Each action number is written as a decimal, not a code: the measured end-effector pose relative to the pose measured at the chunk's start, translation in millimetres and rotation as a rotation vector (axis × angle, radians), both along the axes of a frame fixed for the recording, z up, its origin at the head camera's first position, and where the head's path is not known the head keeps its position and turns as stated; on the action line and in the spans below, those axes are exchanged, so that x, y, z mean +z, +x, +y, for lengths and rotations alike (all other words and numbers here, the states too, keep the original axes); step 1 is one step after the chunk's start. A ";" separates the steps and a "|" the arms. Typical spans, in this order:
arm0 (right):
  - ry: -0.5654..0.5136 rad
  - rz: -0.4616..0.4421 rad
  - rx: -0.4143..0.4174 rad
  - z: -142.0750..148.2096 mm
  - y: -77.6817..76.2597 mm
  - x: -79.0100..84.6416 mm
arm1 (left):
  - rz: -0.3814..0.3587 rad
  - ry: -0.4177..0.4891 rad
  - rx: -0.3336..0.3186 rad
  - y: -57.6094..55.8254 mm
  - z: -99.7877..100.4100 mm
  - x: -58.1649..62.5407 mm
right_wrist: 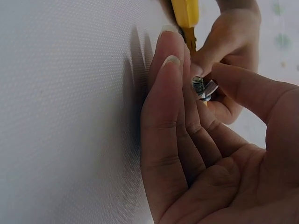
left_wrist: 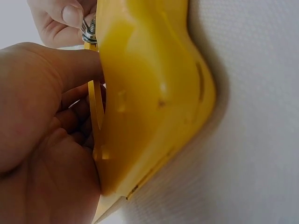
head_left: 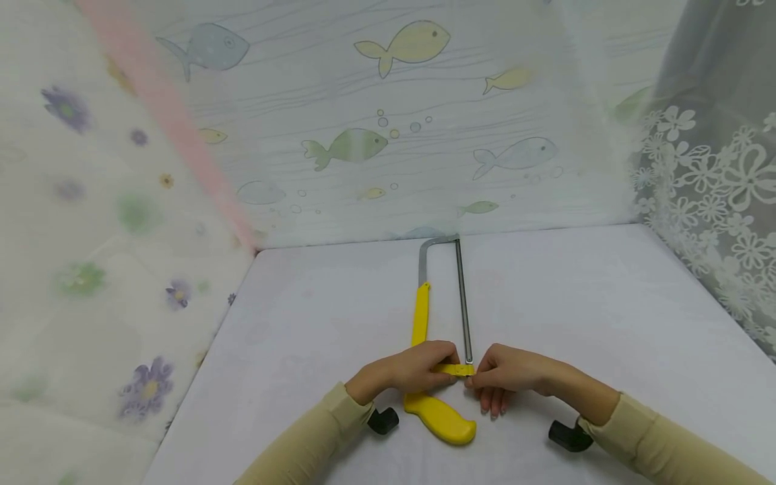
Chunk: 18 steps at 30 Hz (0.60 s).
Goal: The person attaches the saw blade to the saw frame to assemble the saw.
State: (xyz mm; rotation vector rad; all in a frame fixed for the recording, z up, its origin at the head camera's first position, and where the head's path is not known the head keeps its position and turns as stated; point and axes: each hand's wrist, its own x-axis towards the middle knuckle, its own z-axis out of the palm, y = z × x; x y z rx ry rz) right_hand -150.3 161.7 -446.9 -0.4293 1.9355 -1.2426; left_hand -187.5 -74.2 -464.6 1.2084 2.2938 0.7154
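Note:
A hacksaw [head_left: 442, 419] with a yellow handle, grey bow and dark blade [head_left: 463, 303] lies on the white table, its bow end pointing away from me. My left hand [head_left: 421, 366] grips the yellow crosspiece [head_left: 455, 370] near the blade's close end. From the right, my right hand [head_left: 515, 370] pinches a small metal wing nut [right_wrist: 211, 88] on a threaded bolt [right_wrist: 198, 84] there. Its other fingers [right_wrist: 161, 140] stretch out close to the cloth. In the left wrist view the handle [left_wrist: 149, 93] fills the middle and hides part of the left fingers.
White cloth covers the table [head_left: 576, 303]. A fish-print curtain [head_left: 364, 101] hangs at the back, a flowered one [head_left: 109, 269] at the left and a lace one [head_left: 715, 168] at the right. Black wrist pieces [head_left: 383, 421] sit below both cuffs.

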 end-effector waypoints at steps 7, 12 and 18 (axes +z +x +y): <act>0.007 -0.001 -0.032 1.0 1.7 3.5 | -0.009 -0.002 0.005 0.4 -0.3 0.7; -0.034 -0.012 -0.031 1.7 0.8 3.8 | -0.006 0.006 -0.003 0.6 0.1 1.2; -0.134 -0.057 -0.026 5.7 -2.3 -1.1 | -0.004 -0.003 0.001 -0.2 -0.2 1.2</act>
